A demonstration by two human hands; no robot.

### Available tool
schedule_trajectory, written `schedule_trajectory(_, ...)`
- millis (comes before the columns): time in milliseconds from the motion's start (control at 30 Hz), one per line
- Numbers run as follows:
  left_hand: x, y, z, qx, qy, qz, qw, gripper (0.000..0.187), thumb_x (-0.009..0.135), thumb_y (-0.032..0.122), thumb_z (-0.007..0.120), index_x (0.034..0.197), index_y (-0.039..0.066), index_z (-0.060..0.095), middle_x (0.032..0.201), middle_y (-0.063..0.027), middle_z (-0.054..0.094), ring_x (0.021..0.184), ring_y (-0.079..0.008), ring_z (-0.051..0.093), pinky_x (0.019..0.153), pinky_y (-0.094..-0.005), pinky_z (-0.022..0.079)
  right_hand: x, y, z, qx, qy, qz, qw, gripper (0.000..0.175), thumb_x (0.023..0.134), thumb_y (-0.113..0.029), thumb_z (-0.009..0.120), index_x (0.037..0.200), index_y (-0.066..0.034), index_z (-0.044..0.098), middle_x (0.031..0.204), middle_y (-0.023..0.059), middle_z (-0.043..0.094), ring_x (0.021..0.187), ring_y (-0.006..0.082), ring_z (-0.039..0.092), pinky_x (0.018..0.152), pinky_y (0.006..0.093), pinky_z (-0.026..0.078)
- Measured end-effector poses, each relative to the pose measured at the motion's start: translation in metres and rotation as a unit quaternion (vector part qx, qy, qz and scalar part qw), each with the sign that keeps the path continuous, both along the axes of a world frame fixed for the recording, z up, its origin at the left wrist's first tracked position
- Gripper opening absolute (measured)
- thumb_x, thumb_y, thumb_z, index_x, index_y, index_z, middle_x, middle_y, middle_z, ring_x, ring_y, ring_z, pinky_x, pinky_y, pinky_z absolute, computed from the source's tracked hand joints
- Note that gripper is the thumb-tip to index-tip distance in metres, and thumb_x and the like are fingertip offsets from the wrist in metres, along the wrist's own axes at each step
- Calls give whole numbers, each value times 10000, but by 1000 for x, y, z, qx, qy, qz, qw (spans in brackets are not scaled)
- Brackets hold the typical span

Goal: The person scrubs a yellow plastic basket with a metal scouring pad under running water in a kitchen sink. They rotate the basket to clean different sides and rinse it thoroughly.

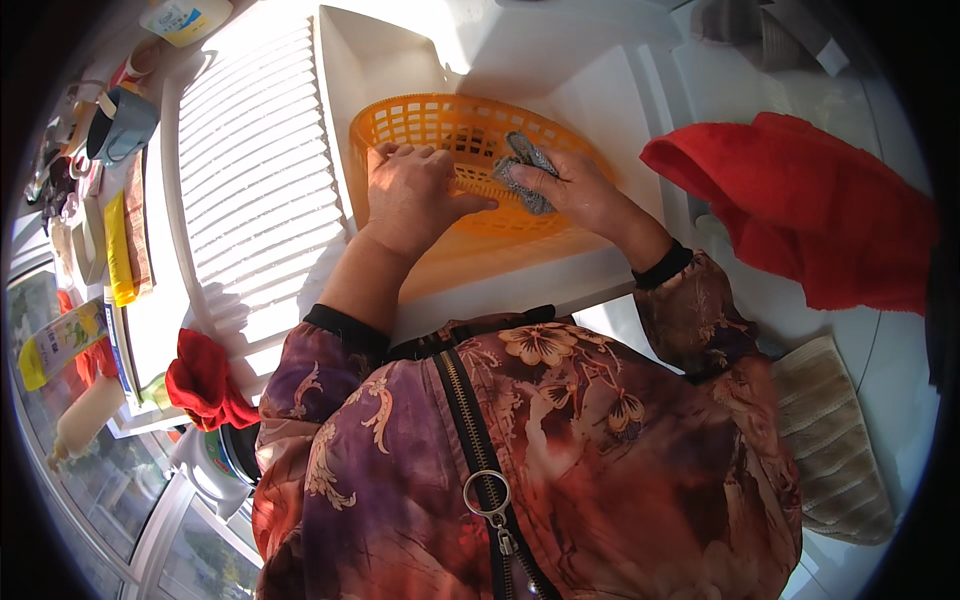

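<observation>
An orange plastic basket (480,105) with an open lattice wall stands tilted in a white laundry sink (622,112). My left hand (412,184) grips the basket's near side, fingers over the wall and thumb pointing right. In my right hand (574,187) is a grey scrubbing cloth (529,172), pinched between thumb and fingers against the basket's inner side. The fingertips of my right hand are partly hidden behind the cloth.
A ribbed white washboard (262,172) adjoins the sink on the left. Beyond it are a blue-grey mug (127,124), a yellow tube (118,247) and a bottle (184,19). A red cloth (810,210) hangs at right, above a beige mat (832,442).
</observation>
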State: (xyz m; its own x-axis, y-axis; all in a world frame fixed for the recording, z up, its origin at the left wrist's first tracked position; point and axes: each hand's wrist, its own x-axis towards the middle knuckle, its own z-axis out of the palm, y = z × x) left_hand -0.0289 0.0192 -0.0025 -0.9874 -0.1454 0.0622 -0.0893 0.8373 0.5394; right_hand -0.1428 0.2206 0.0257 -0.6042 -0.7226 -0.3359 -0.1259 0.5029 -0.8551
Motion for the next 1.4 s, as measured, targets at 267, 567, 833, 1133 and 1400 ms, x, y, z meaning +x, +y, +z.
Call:
schedule_trajectory(267,-4,15,-12,-34,20,-29,999,499,623,572,829,764,111,701,809,-54,693,823,-248,665,855,-404,395,10,-14,-13,187,181,91,961,314,989,-340,616,1103,-53,675,942,195,682,785,345,661,684,398,498)
schedule_trajectory(567,-6,15,-9,-29,29,-13,999,497,646,565,815,806,104,719,793,-54,693,801,-247,669,847,-390,400,13,-4,0,23,104,9,994,428,997,-442,567,1013,-34,693,844,188,689,796,368,672,706,455,513)
schedule_trajectory(833,-10,17,-11,-14,129,7,992,420,622,443,866,664,125,595,690,-18,623,712,-246,628,751,-386,391,17,-27,-14,138,291,33,946,444,1008,-473,518,962,-62,678,759,168,679,708,372,669,665,488,513)
schedule_trajectory(1133,-9,16,-17,-21,134,-10,991,469,607,469,876,642,118,568,674,-21,629,704,-240,625,767,-385,394,-24,-26,-46,118,35,-60,991,412,1025,-435,524,1118,-63,675,818,172,694,753,305,688,727,422,523)
schedule_trajectory(1400,-11,14,-20,3,133,5,991,388,628,370,884,704,122,595,697,-2,627,701,-238,627,755,-383,413,15,-11,11,-15,259,82,962,383,987,-430,596,1081,-61,641,841,165,675,783,389,659,731,447,523)
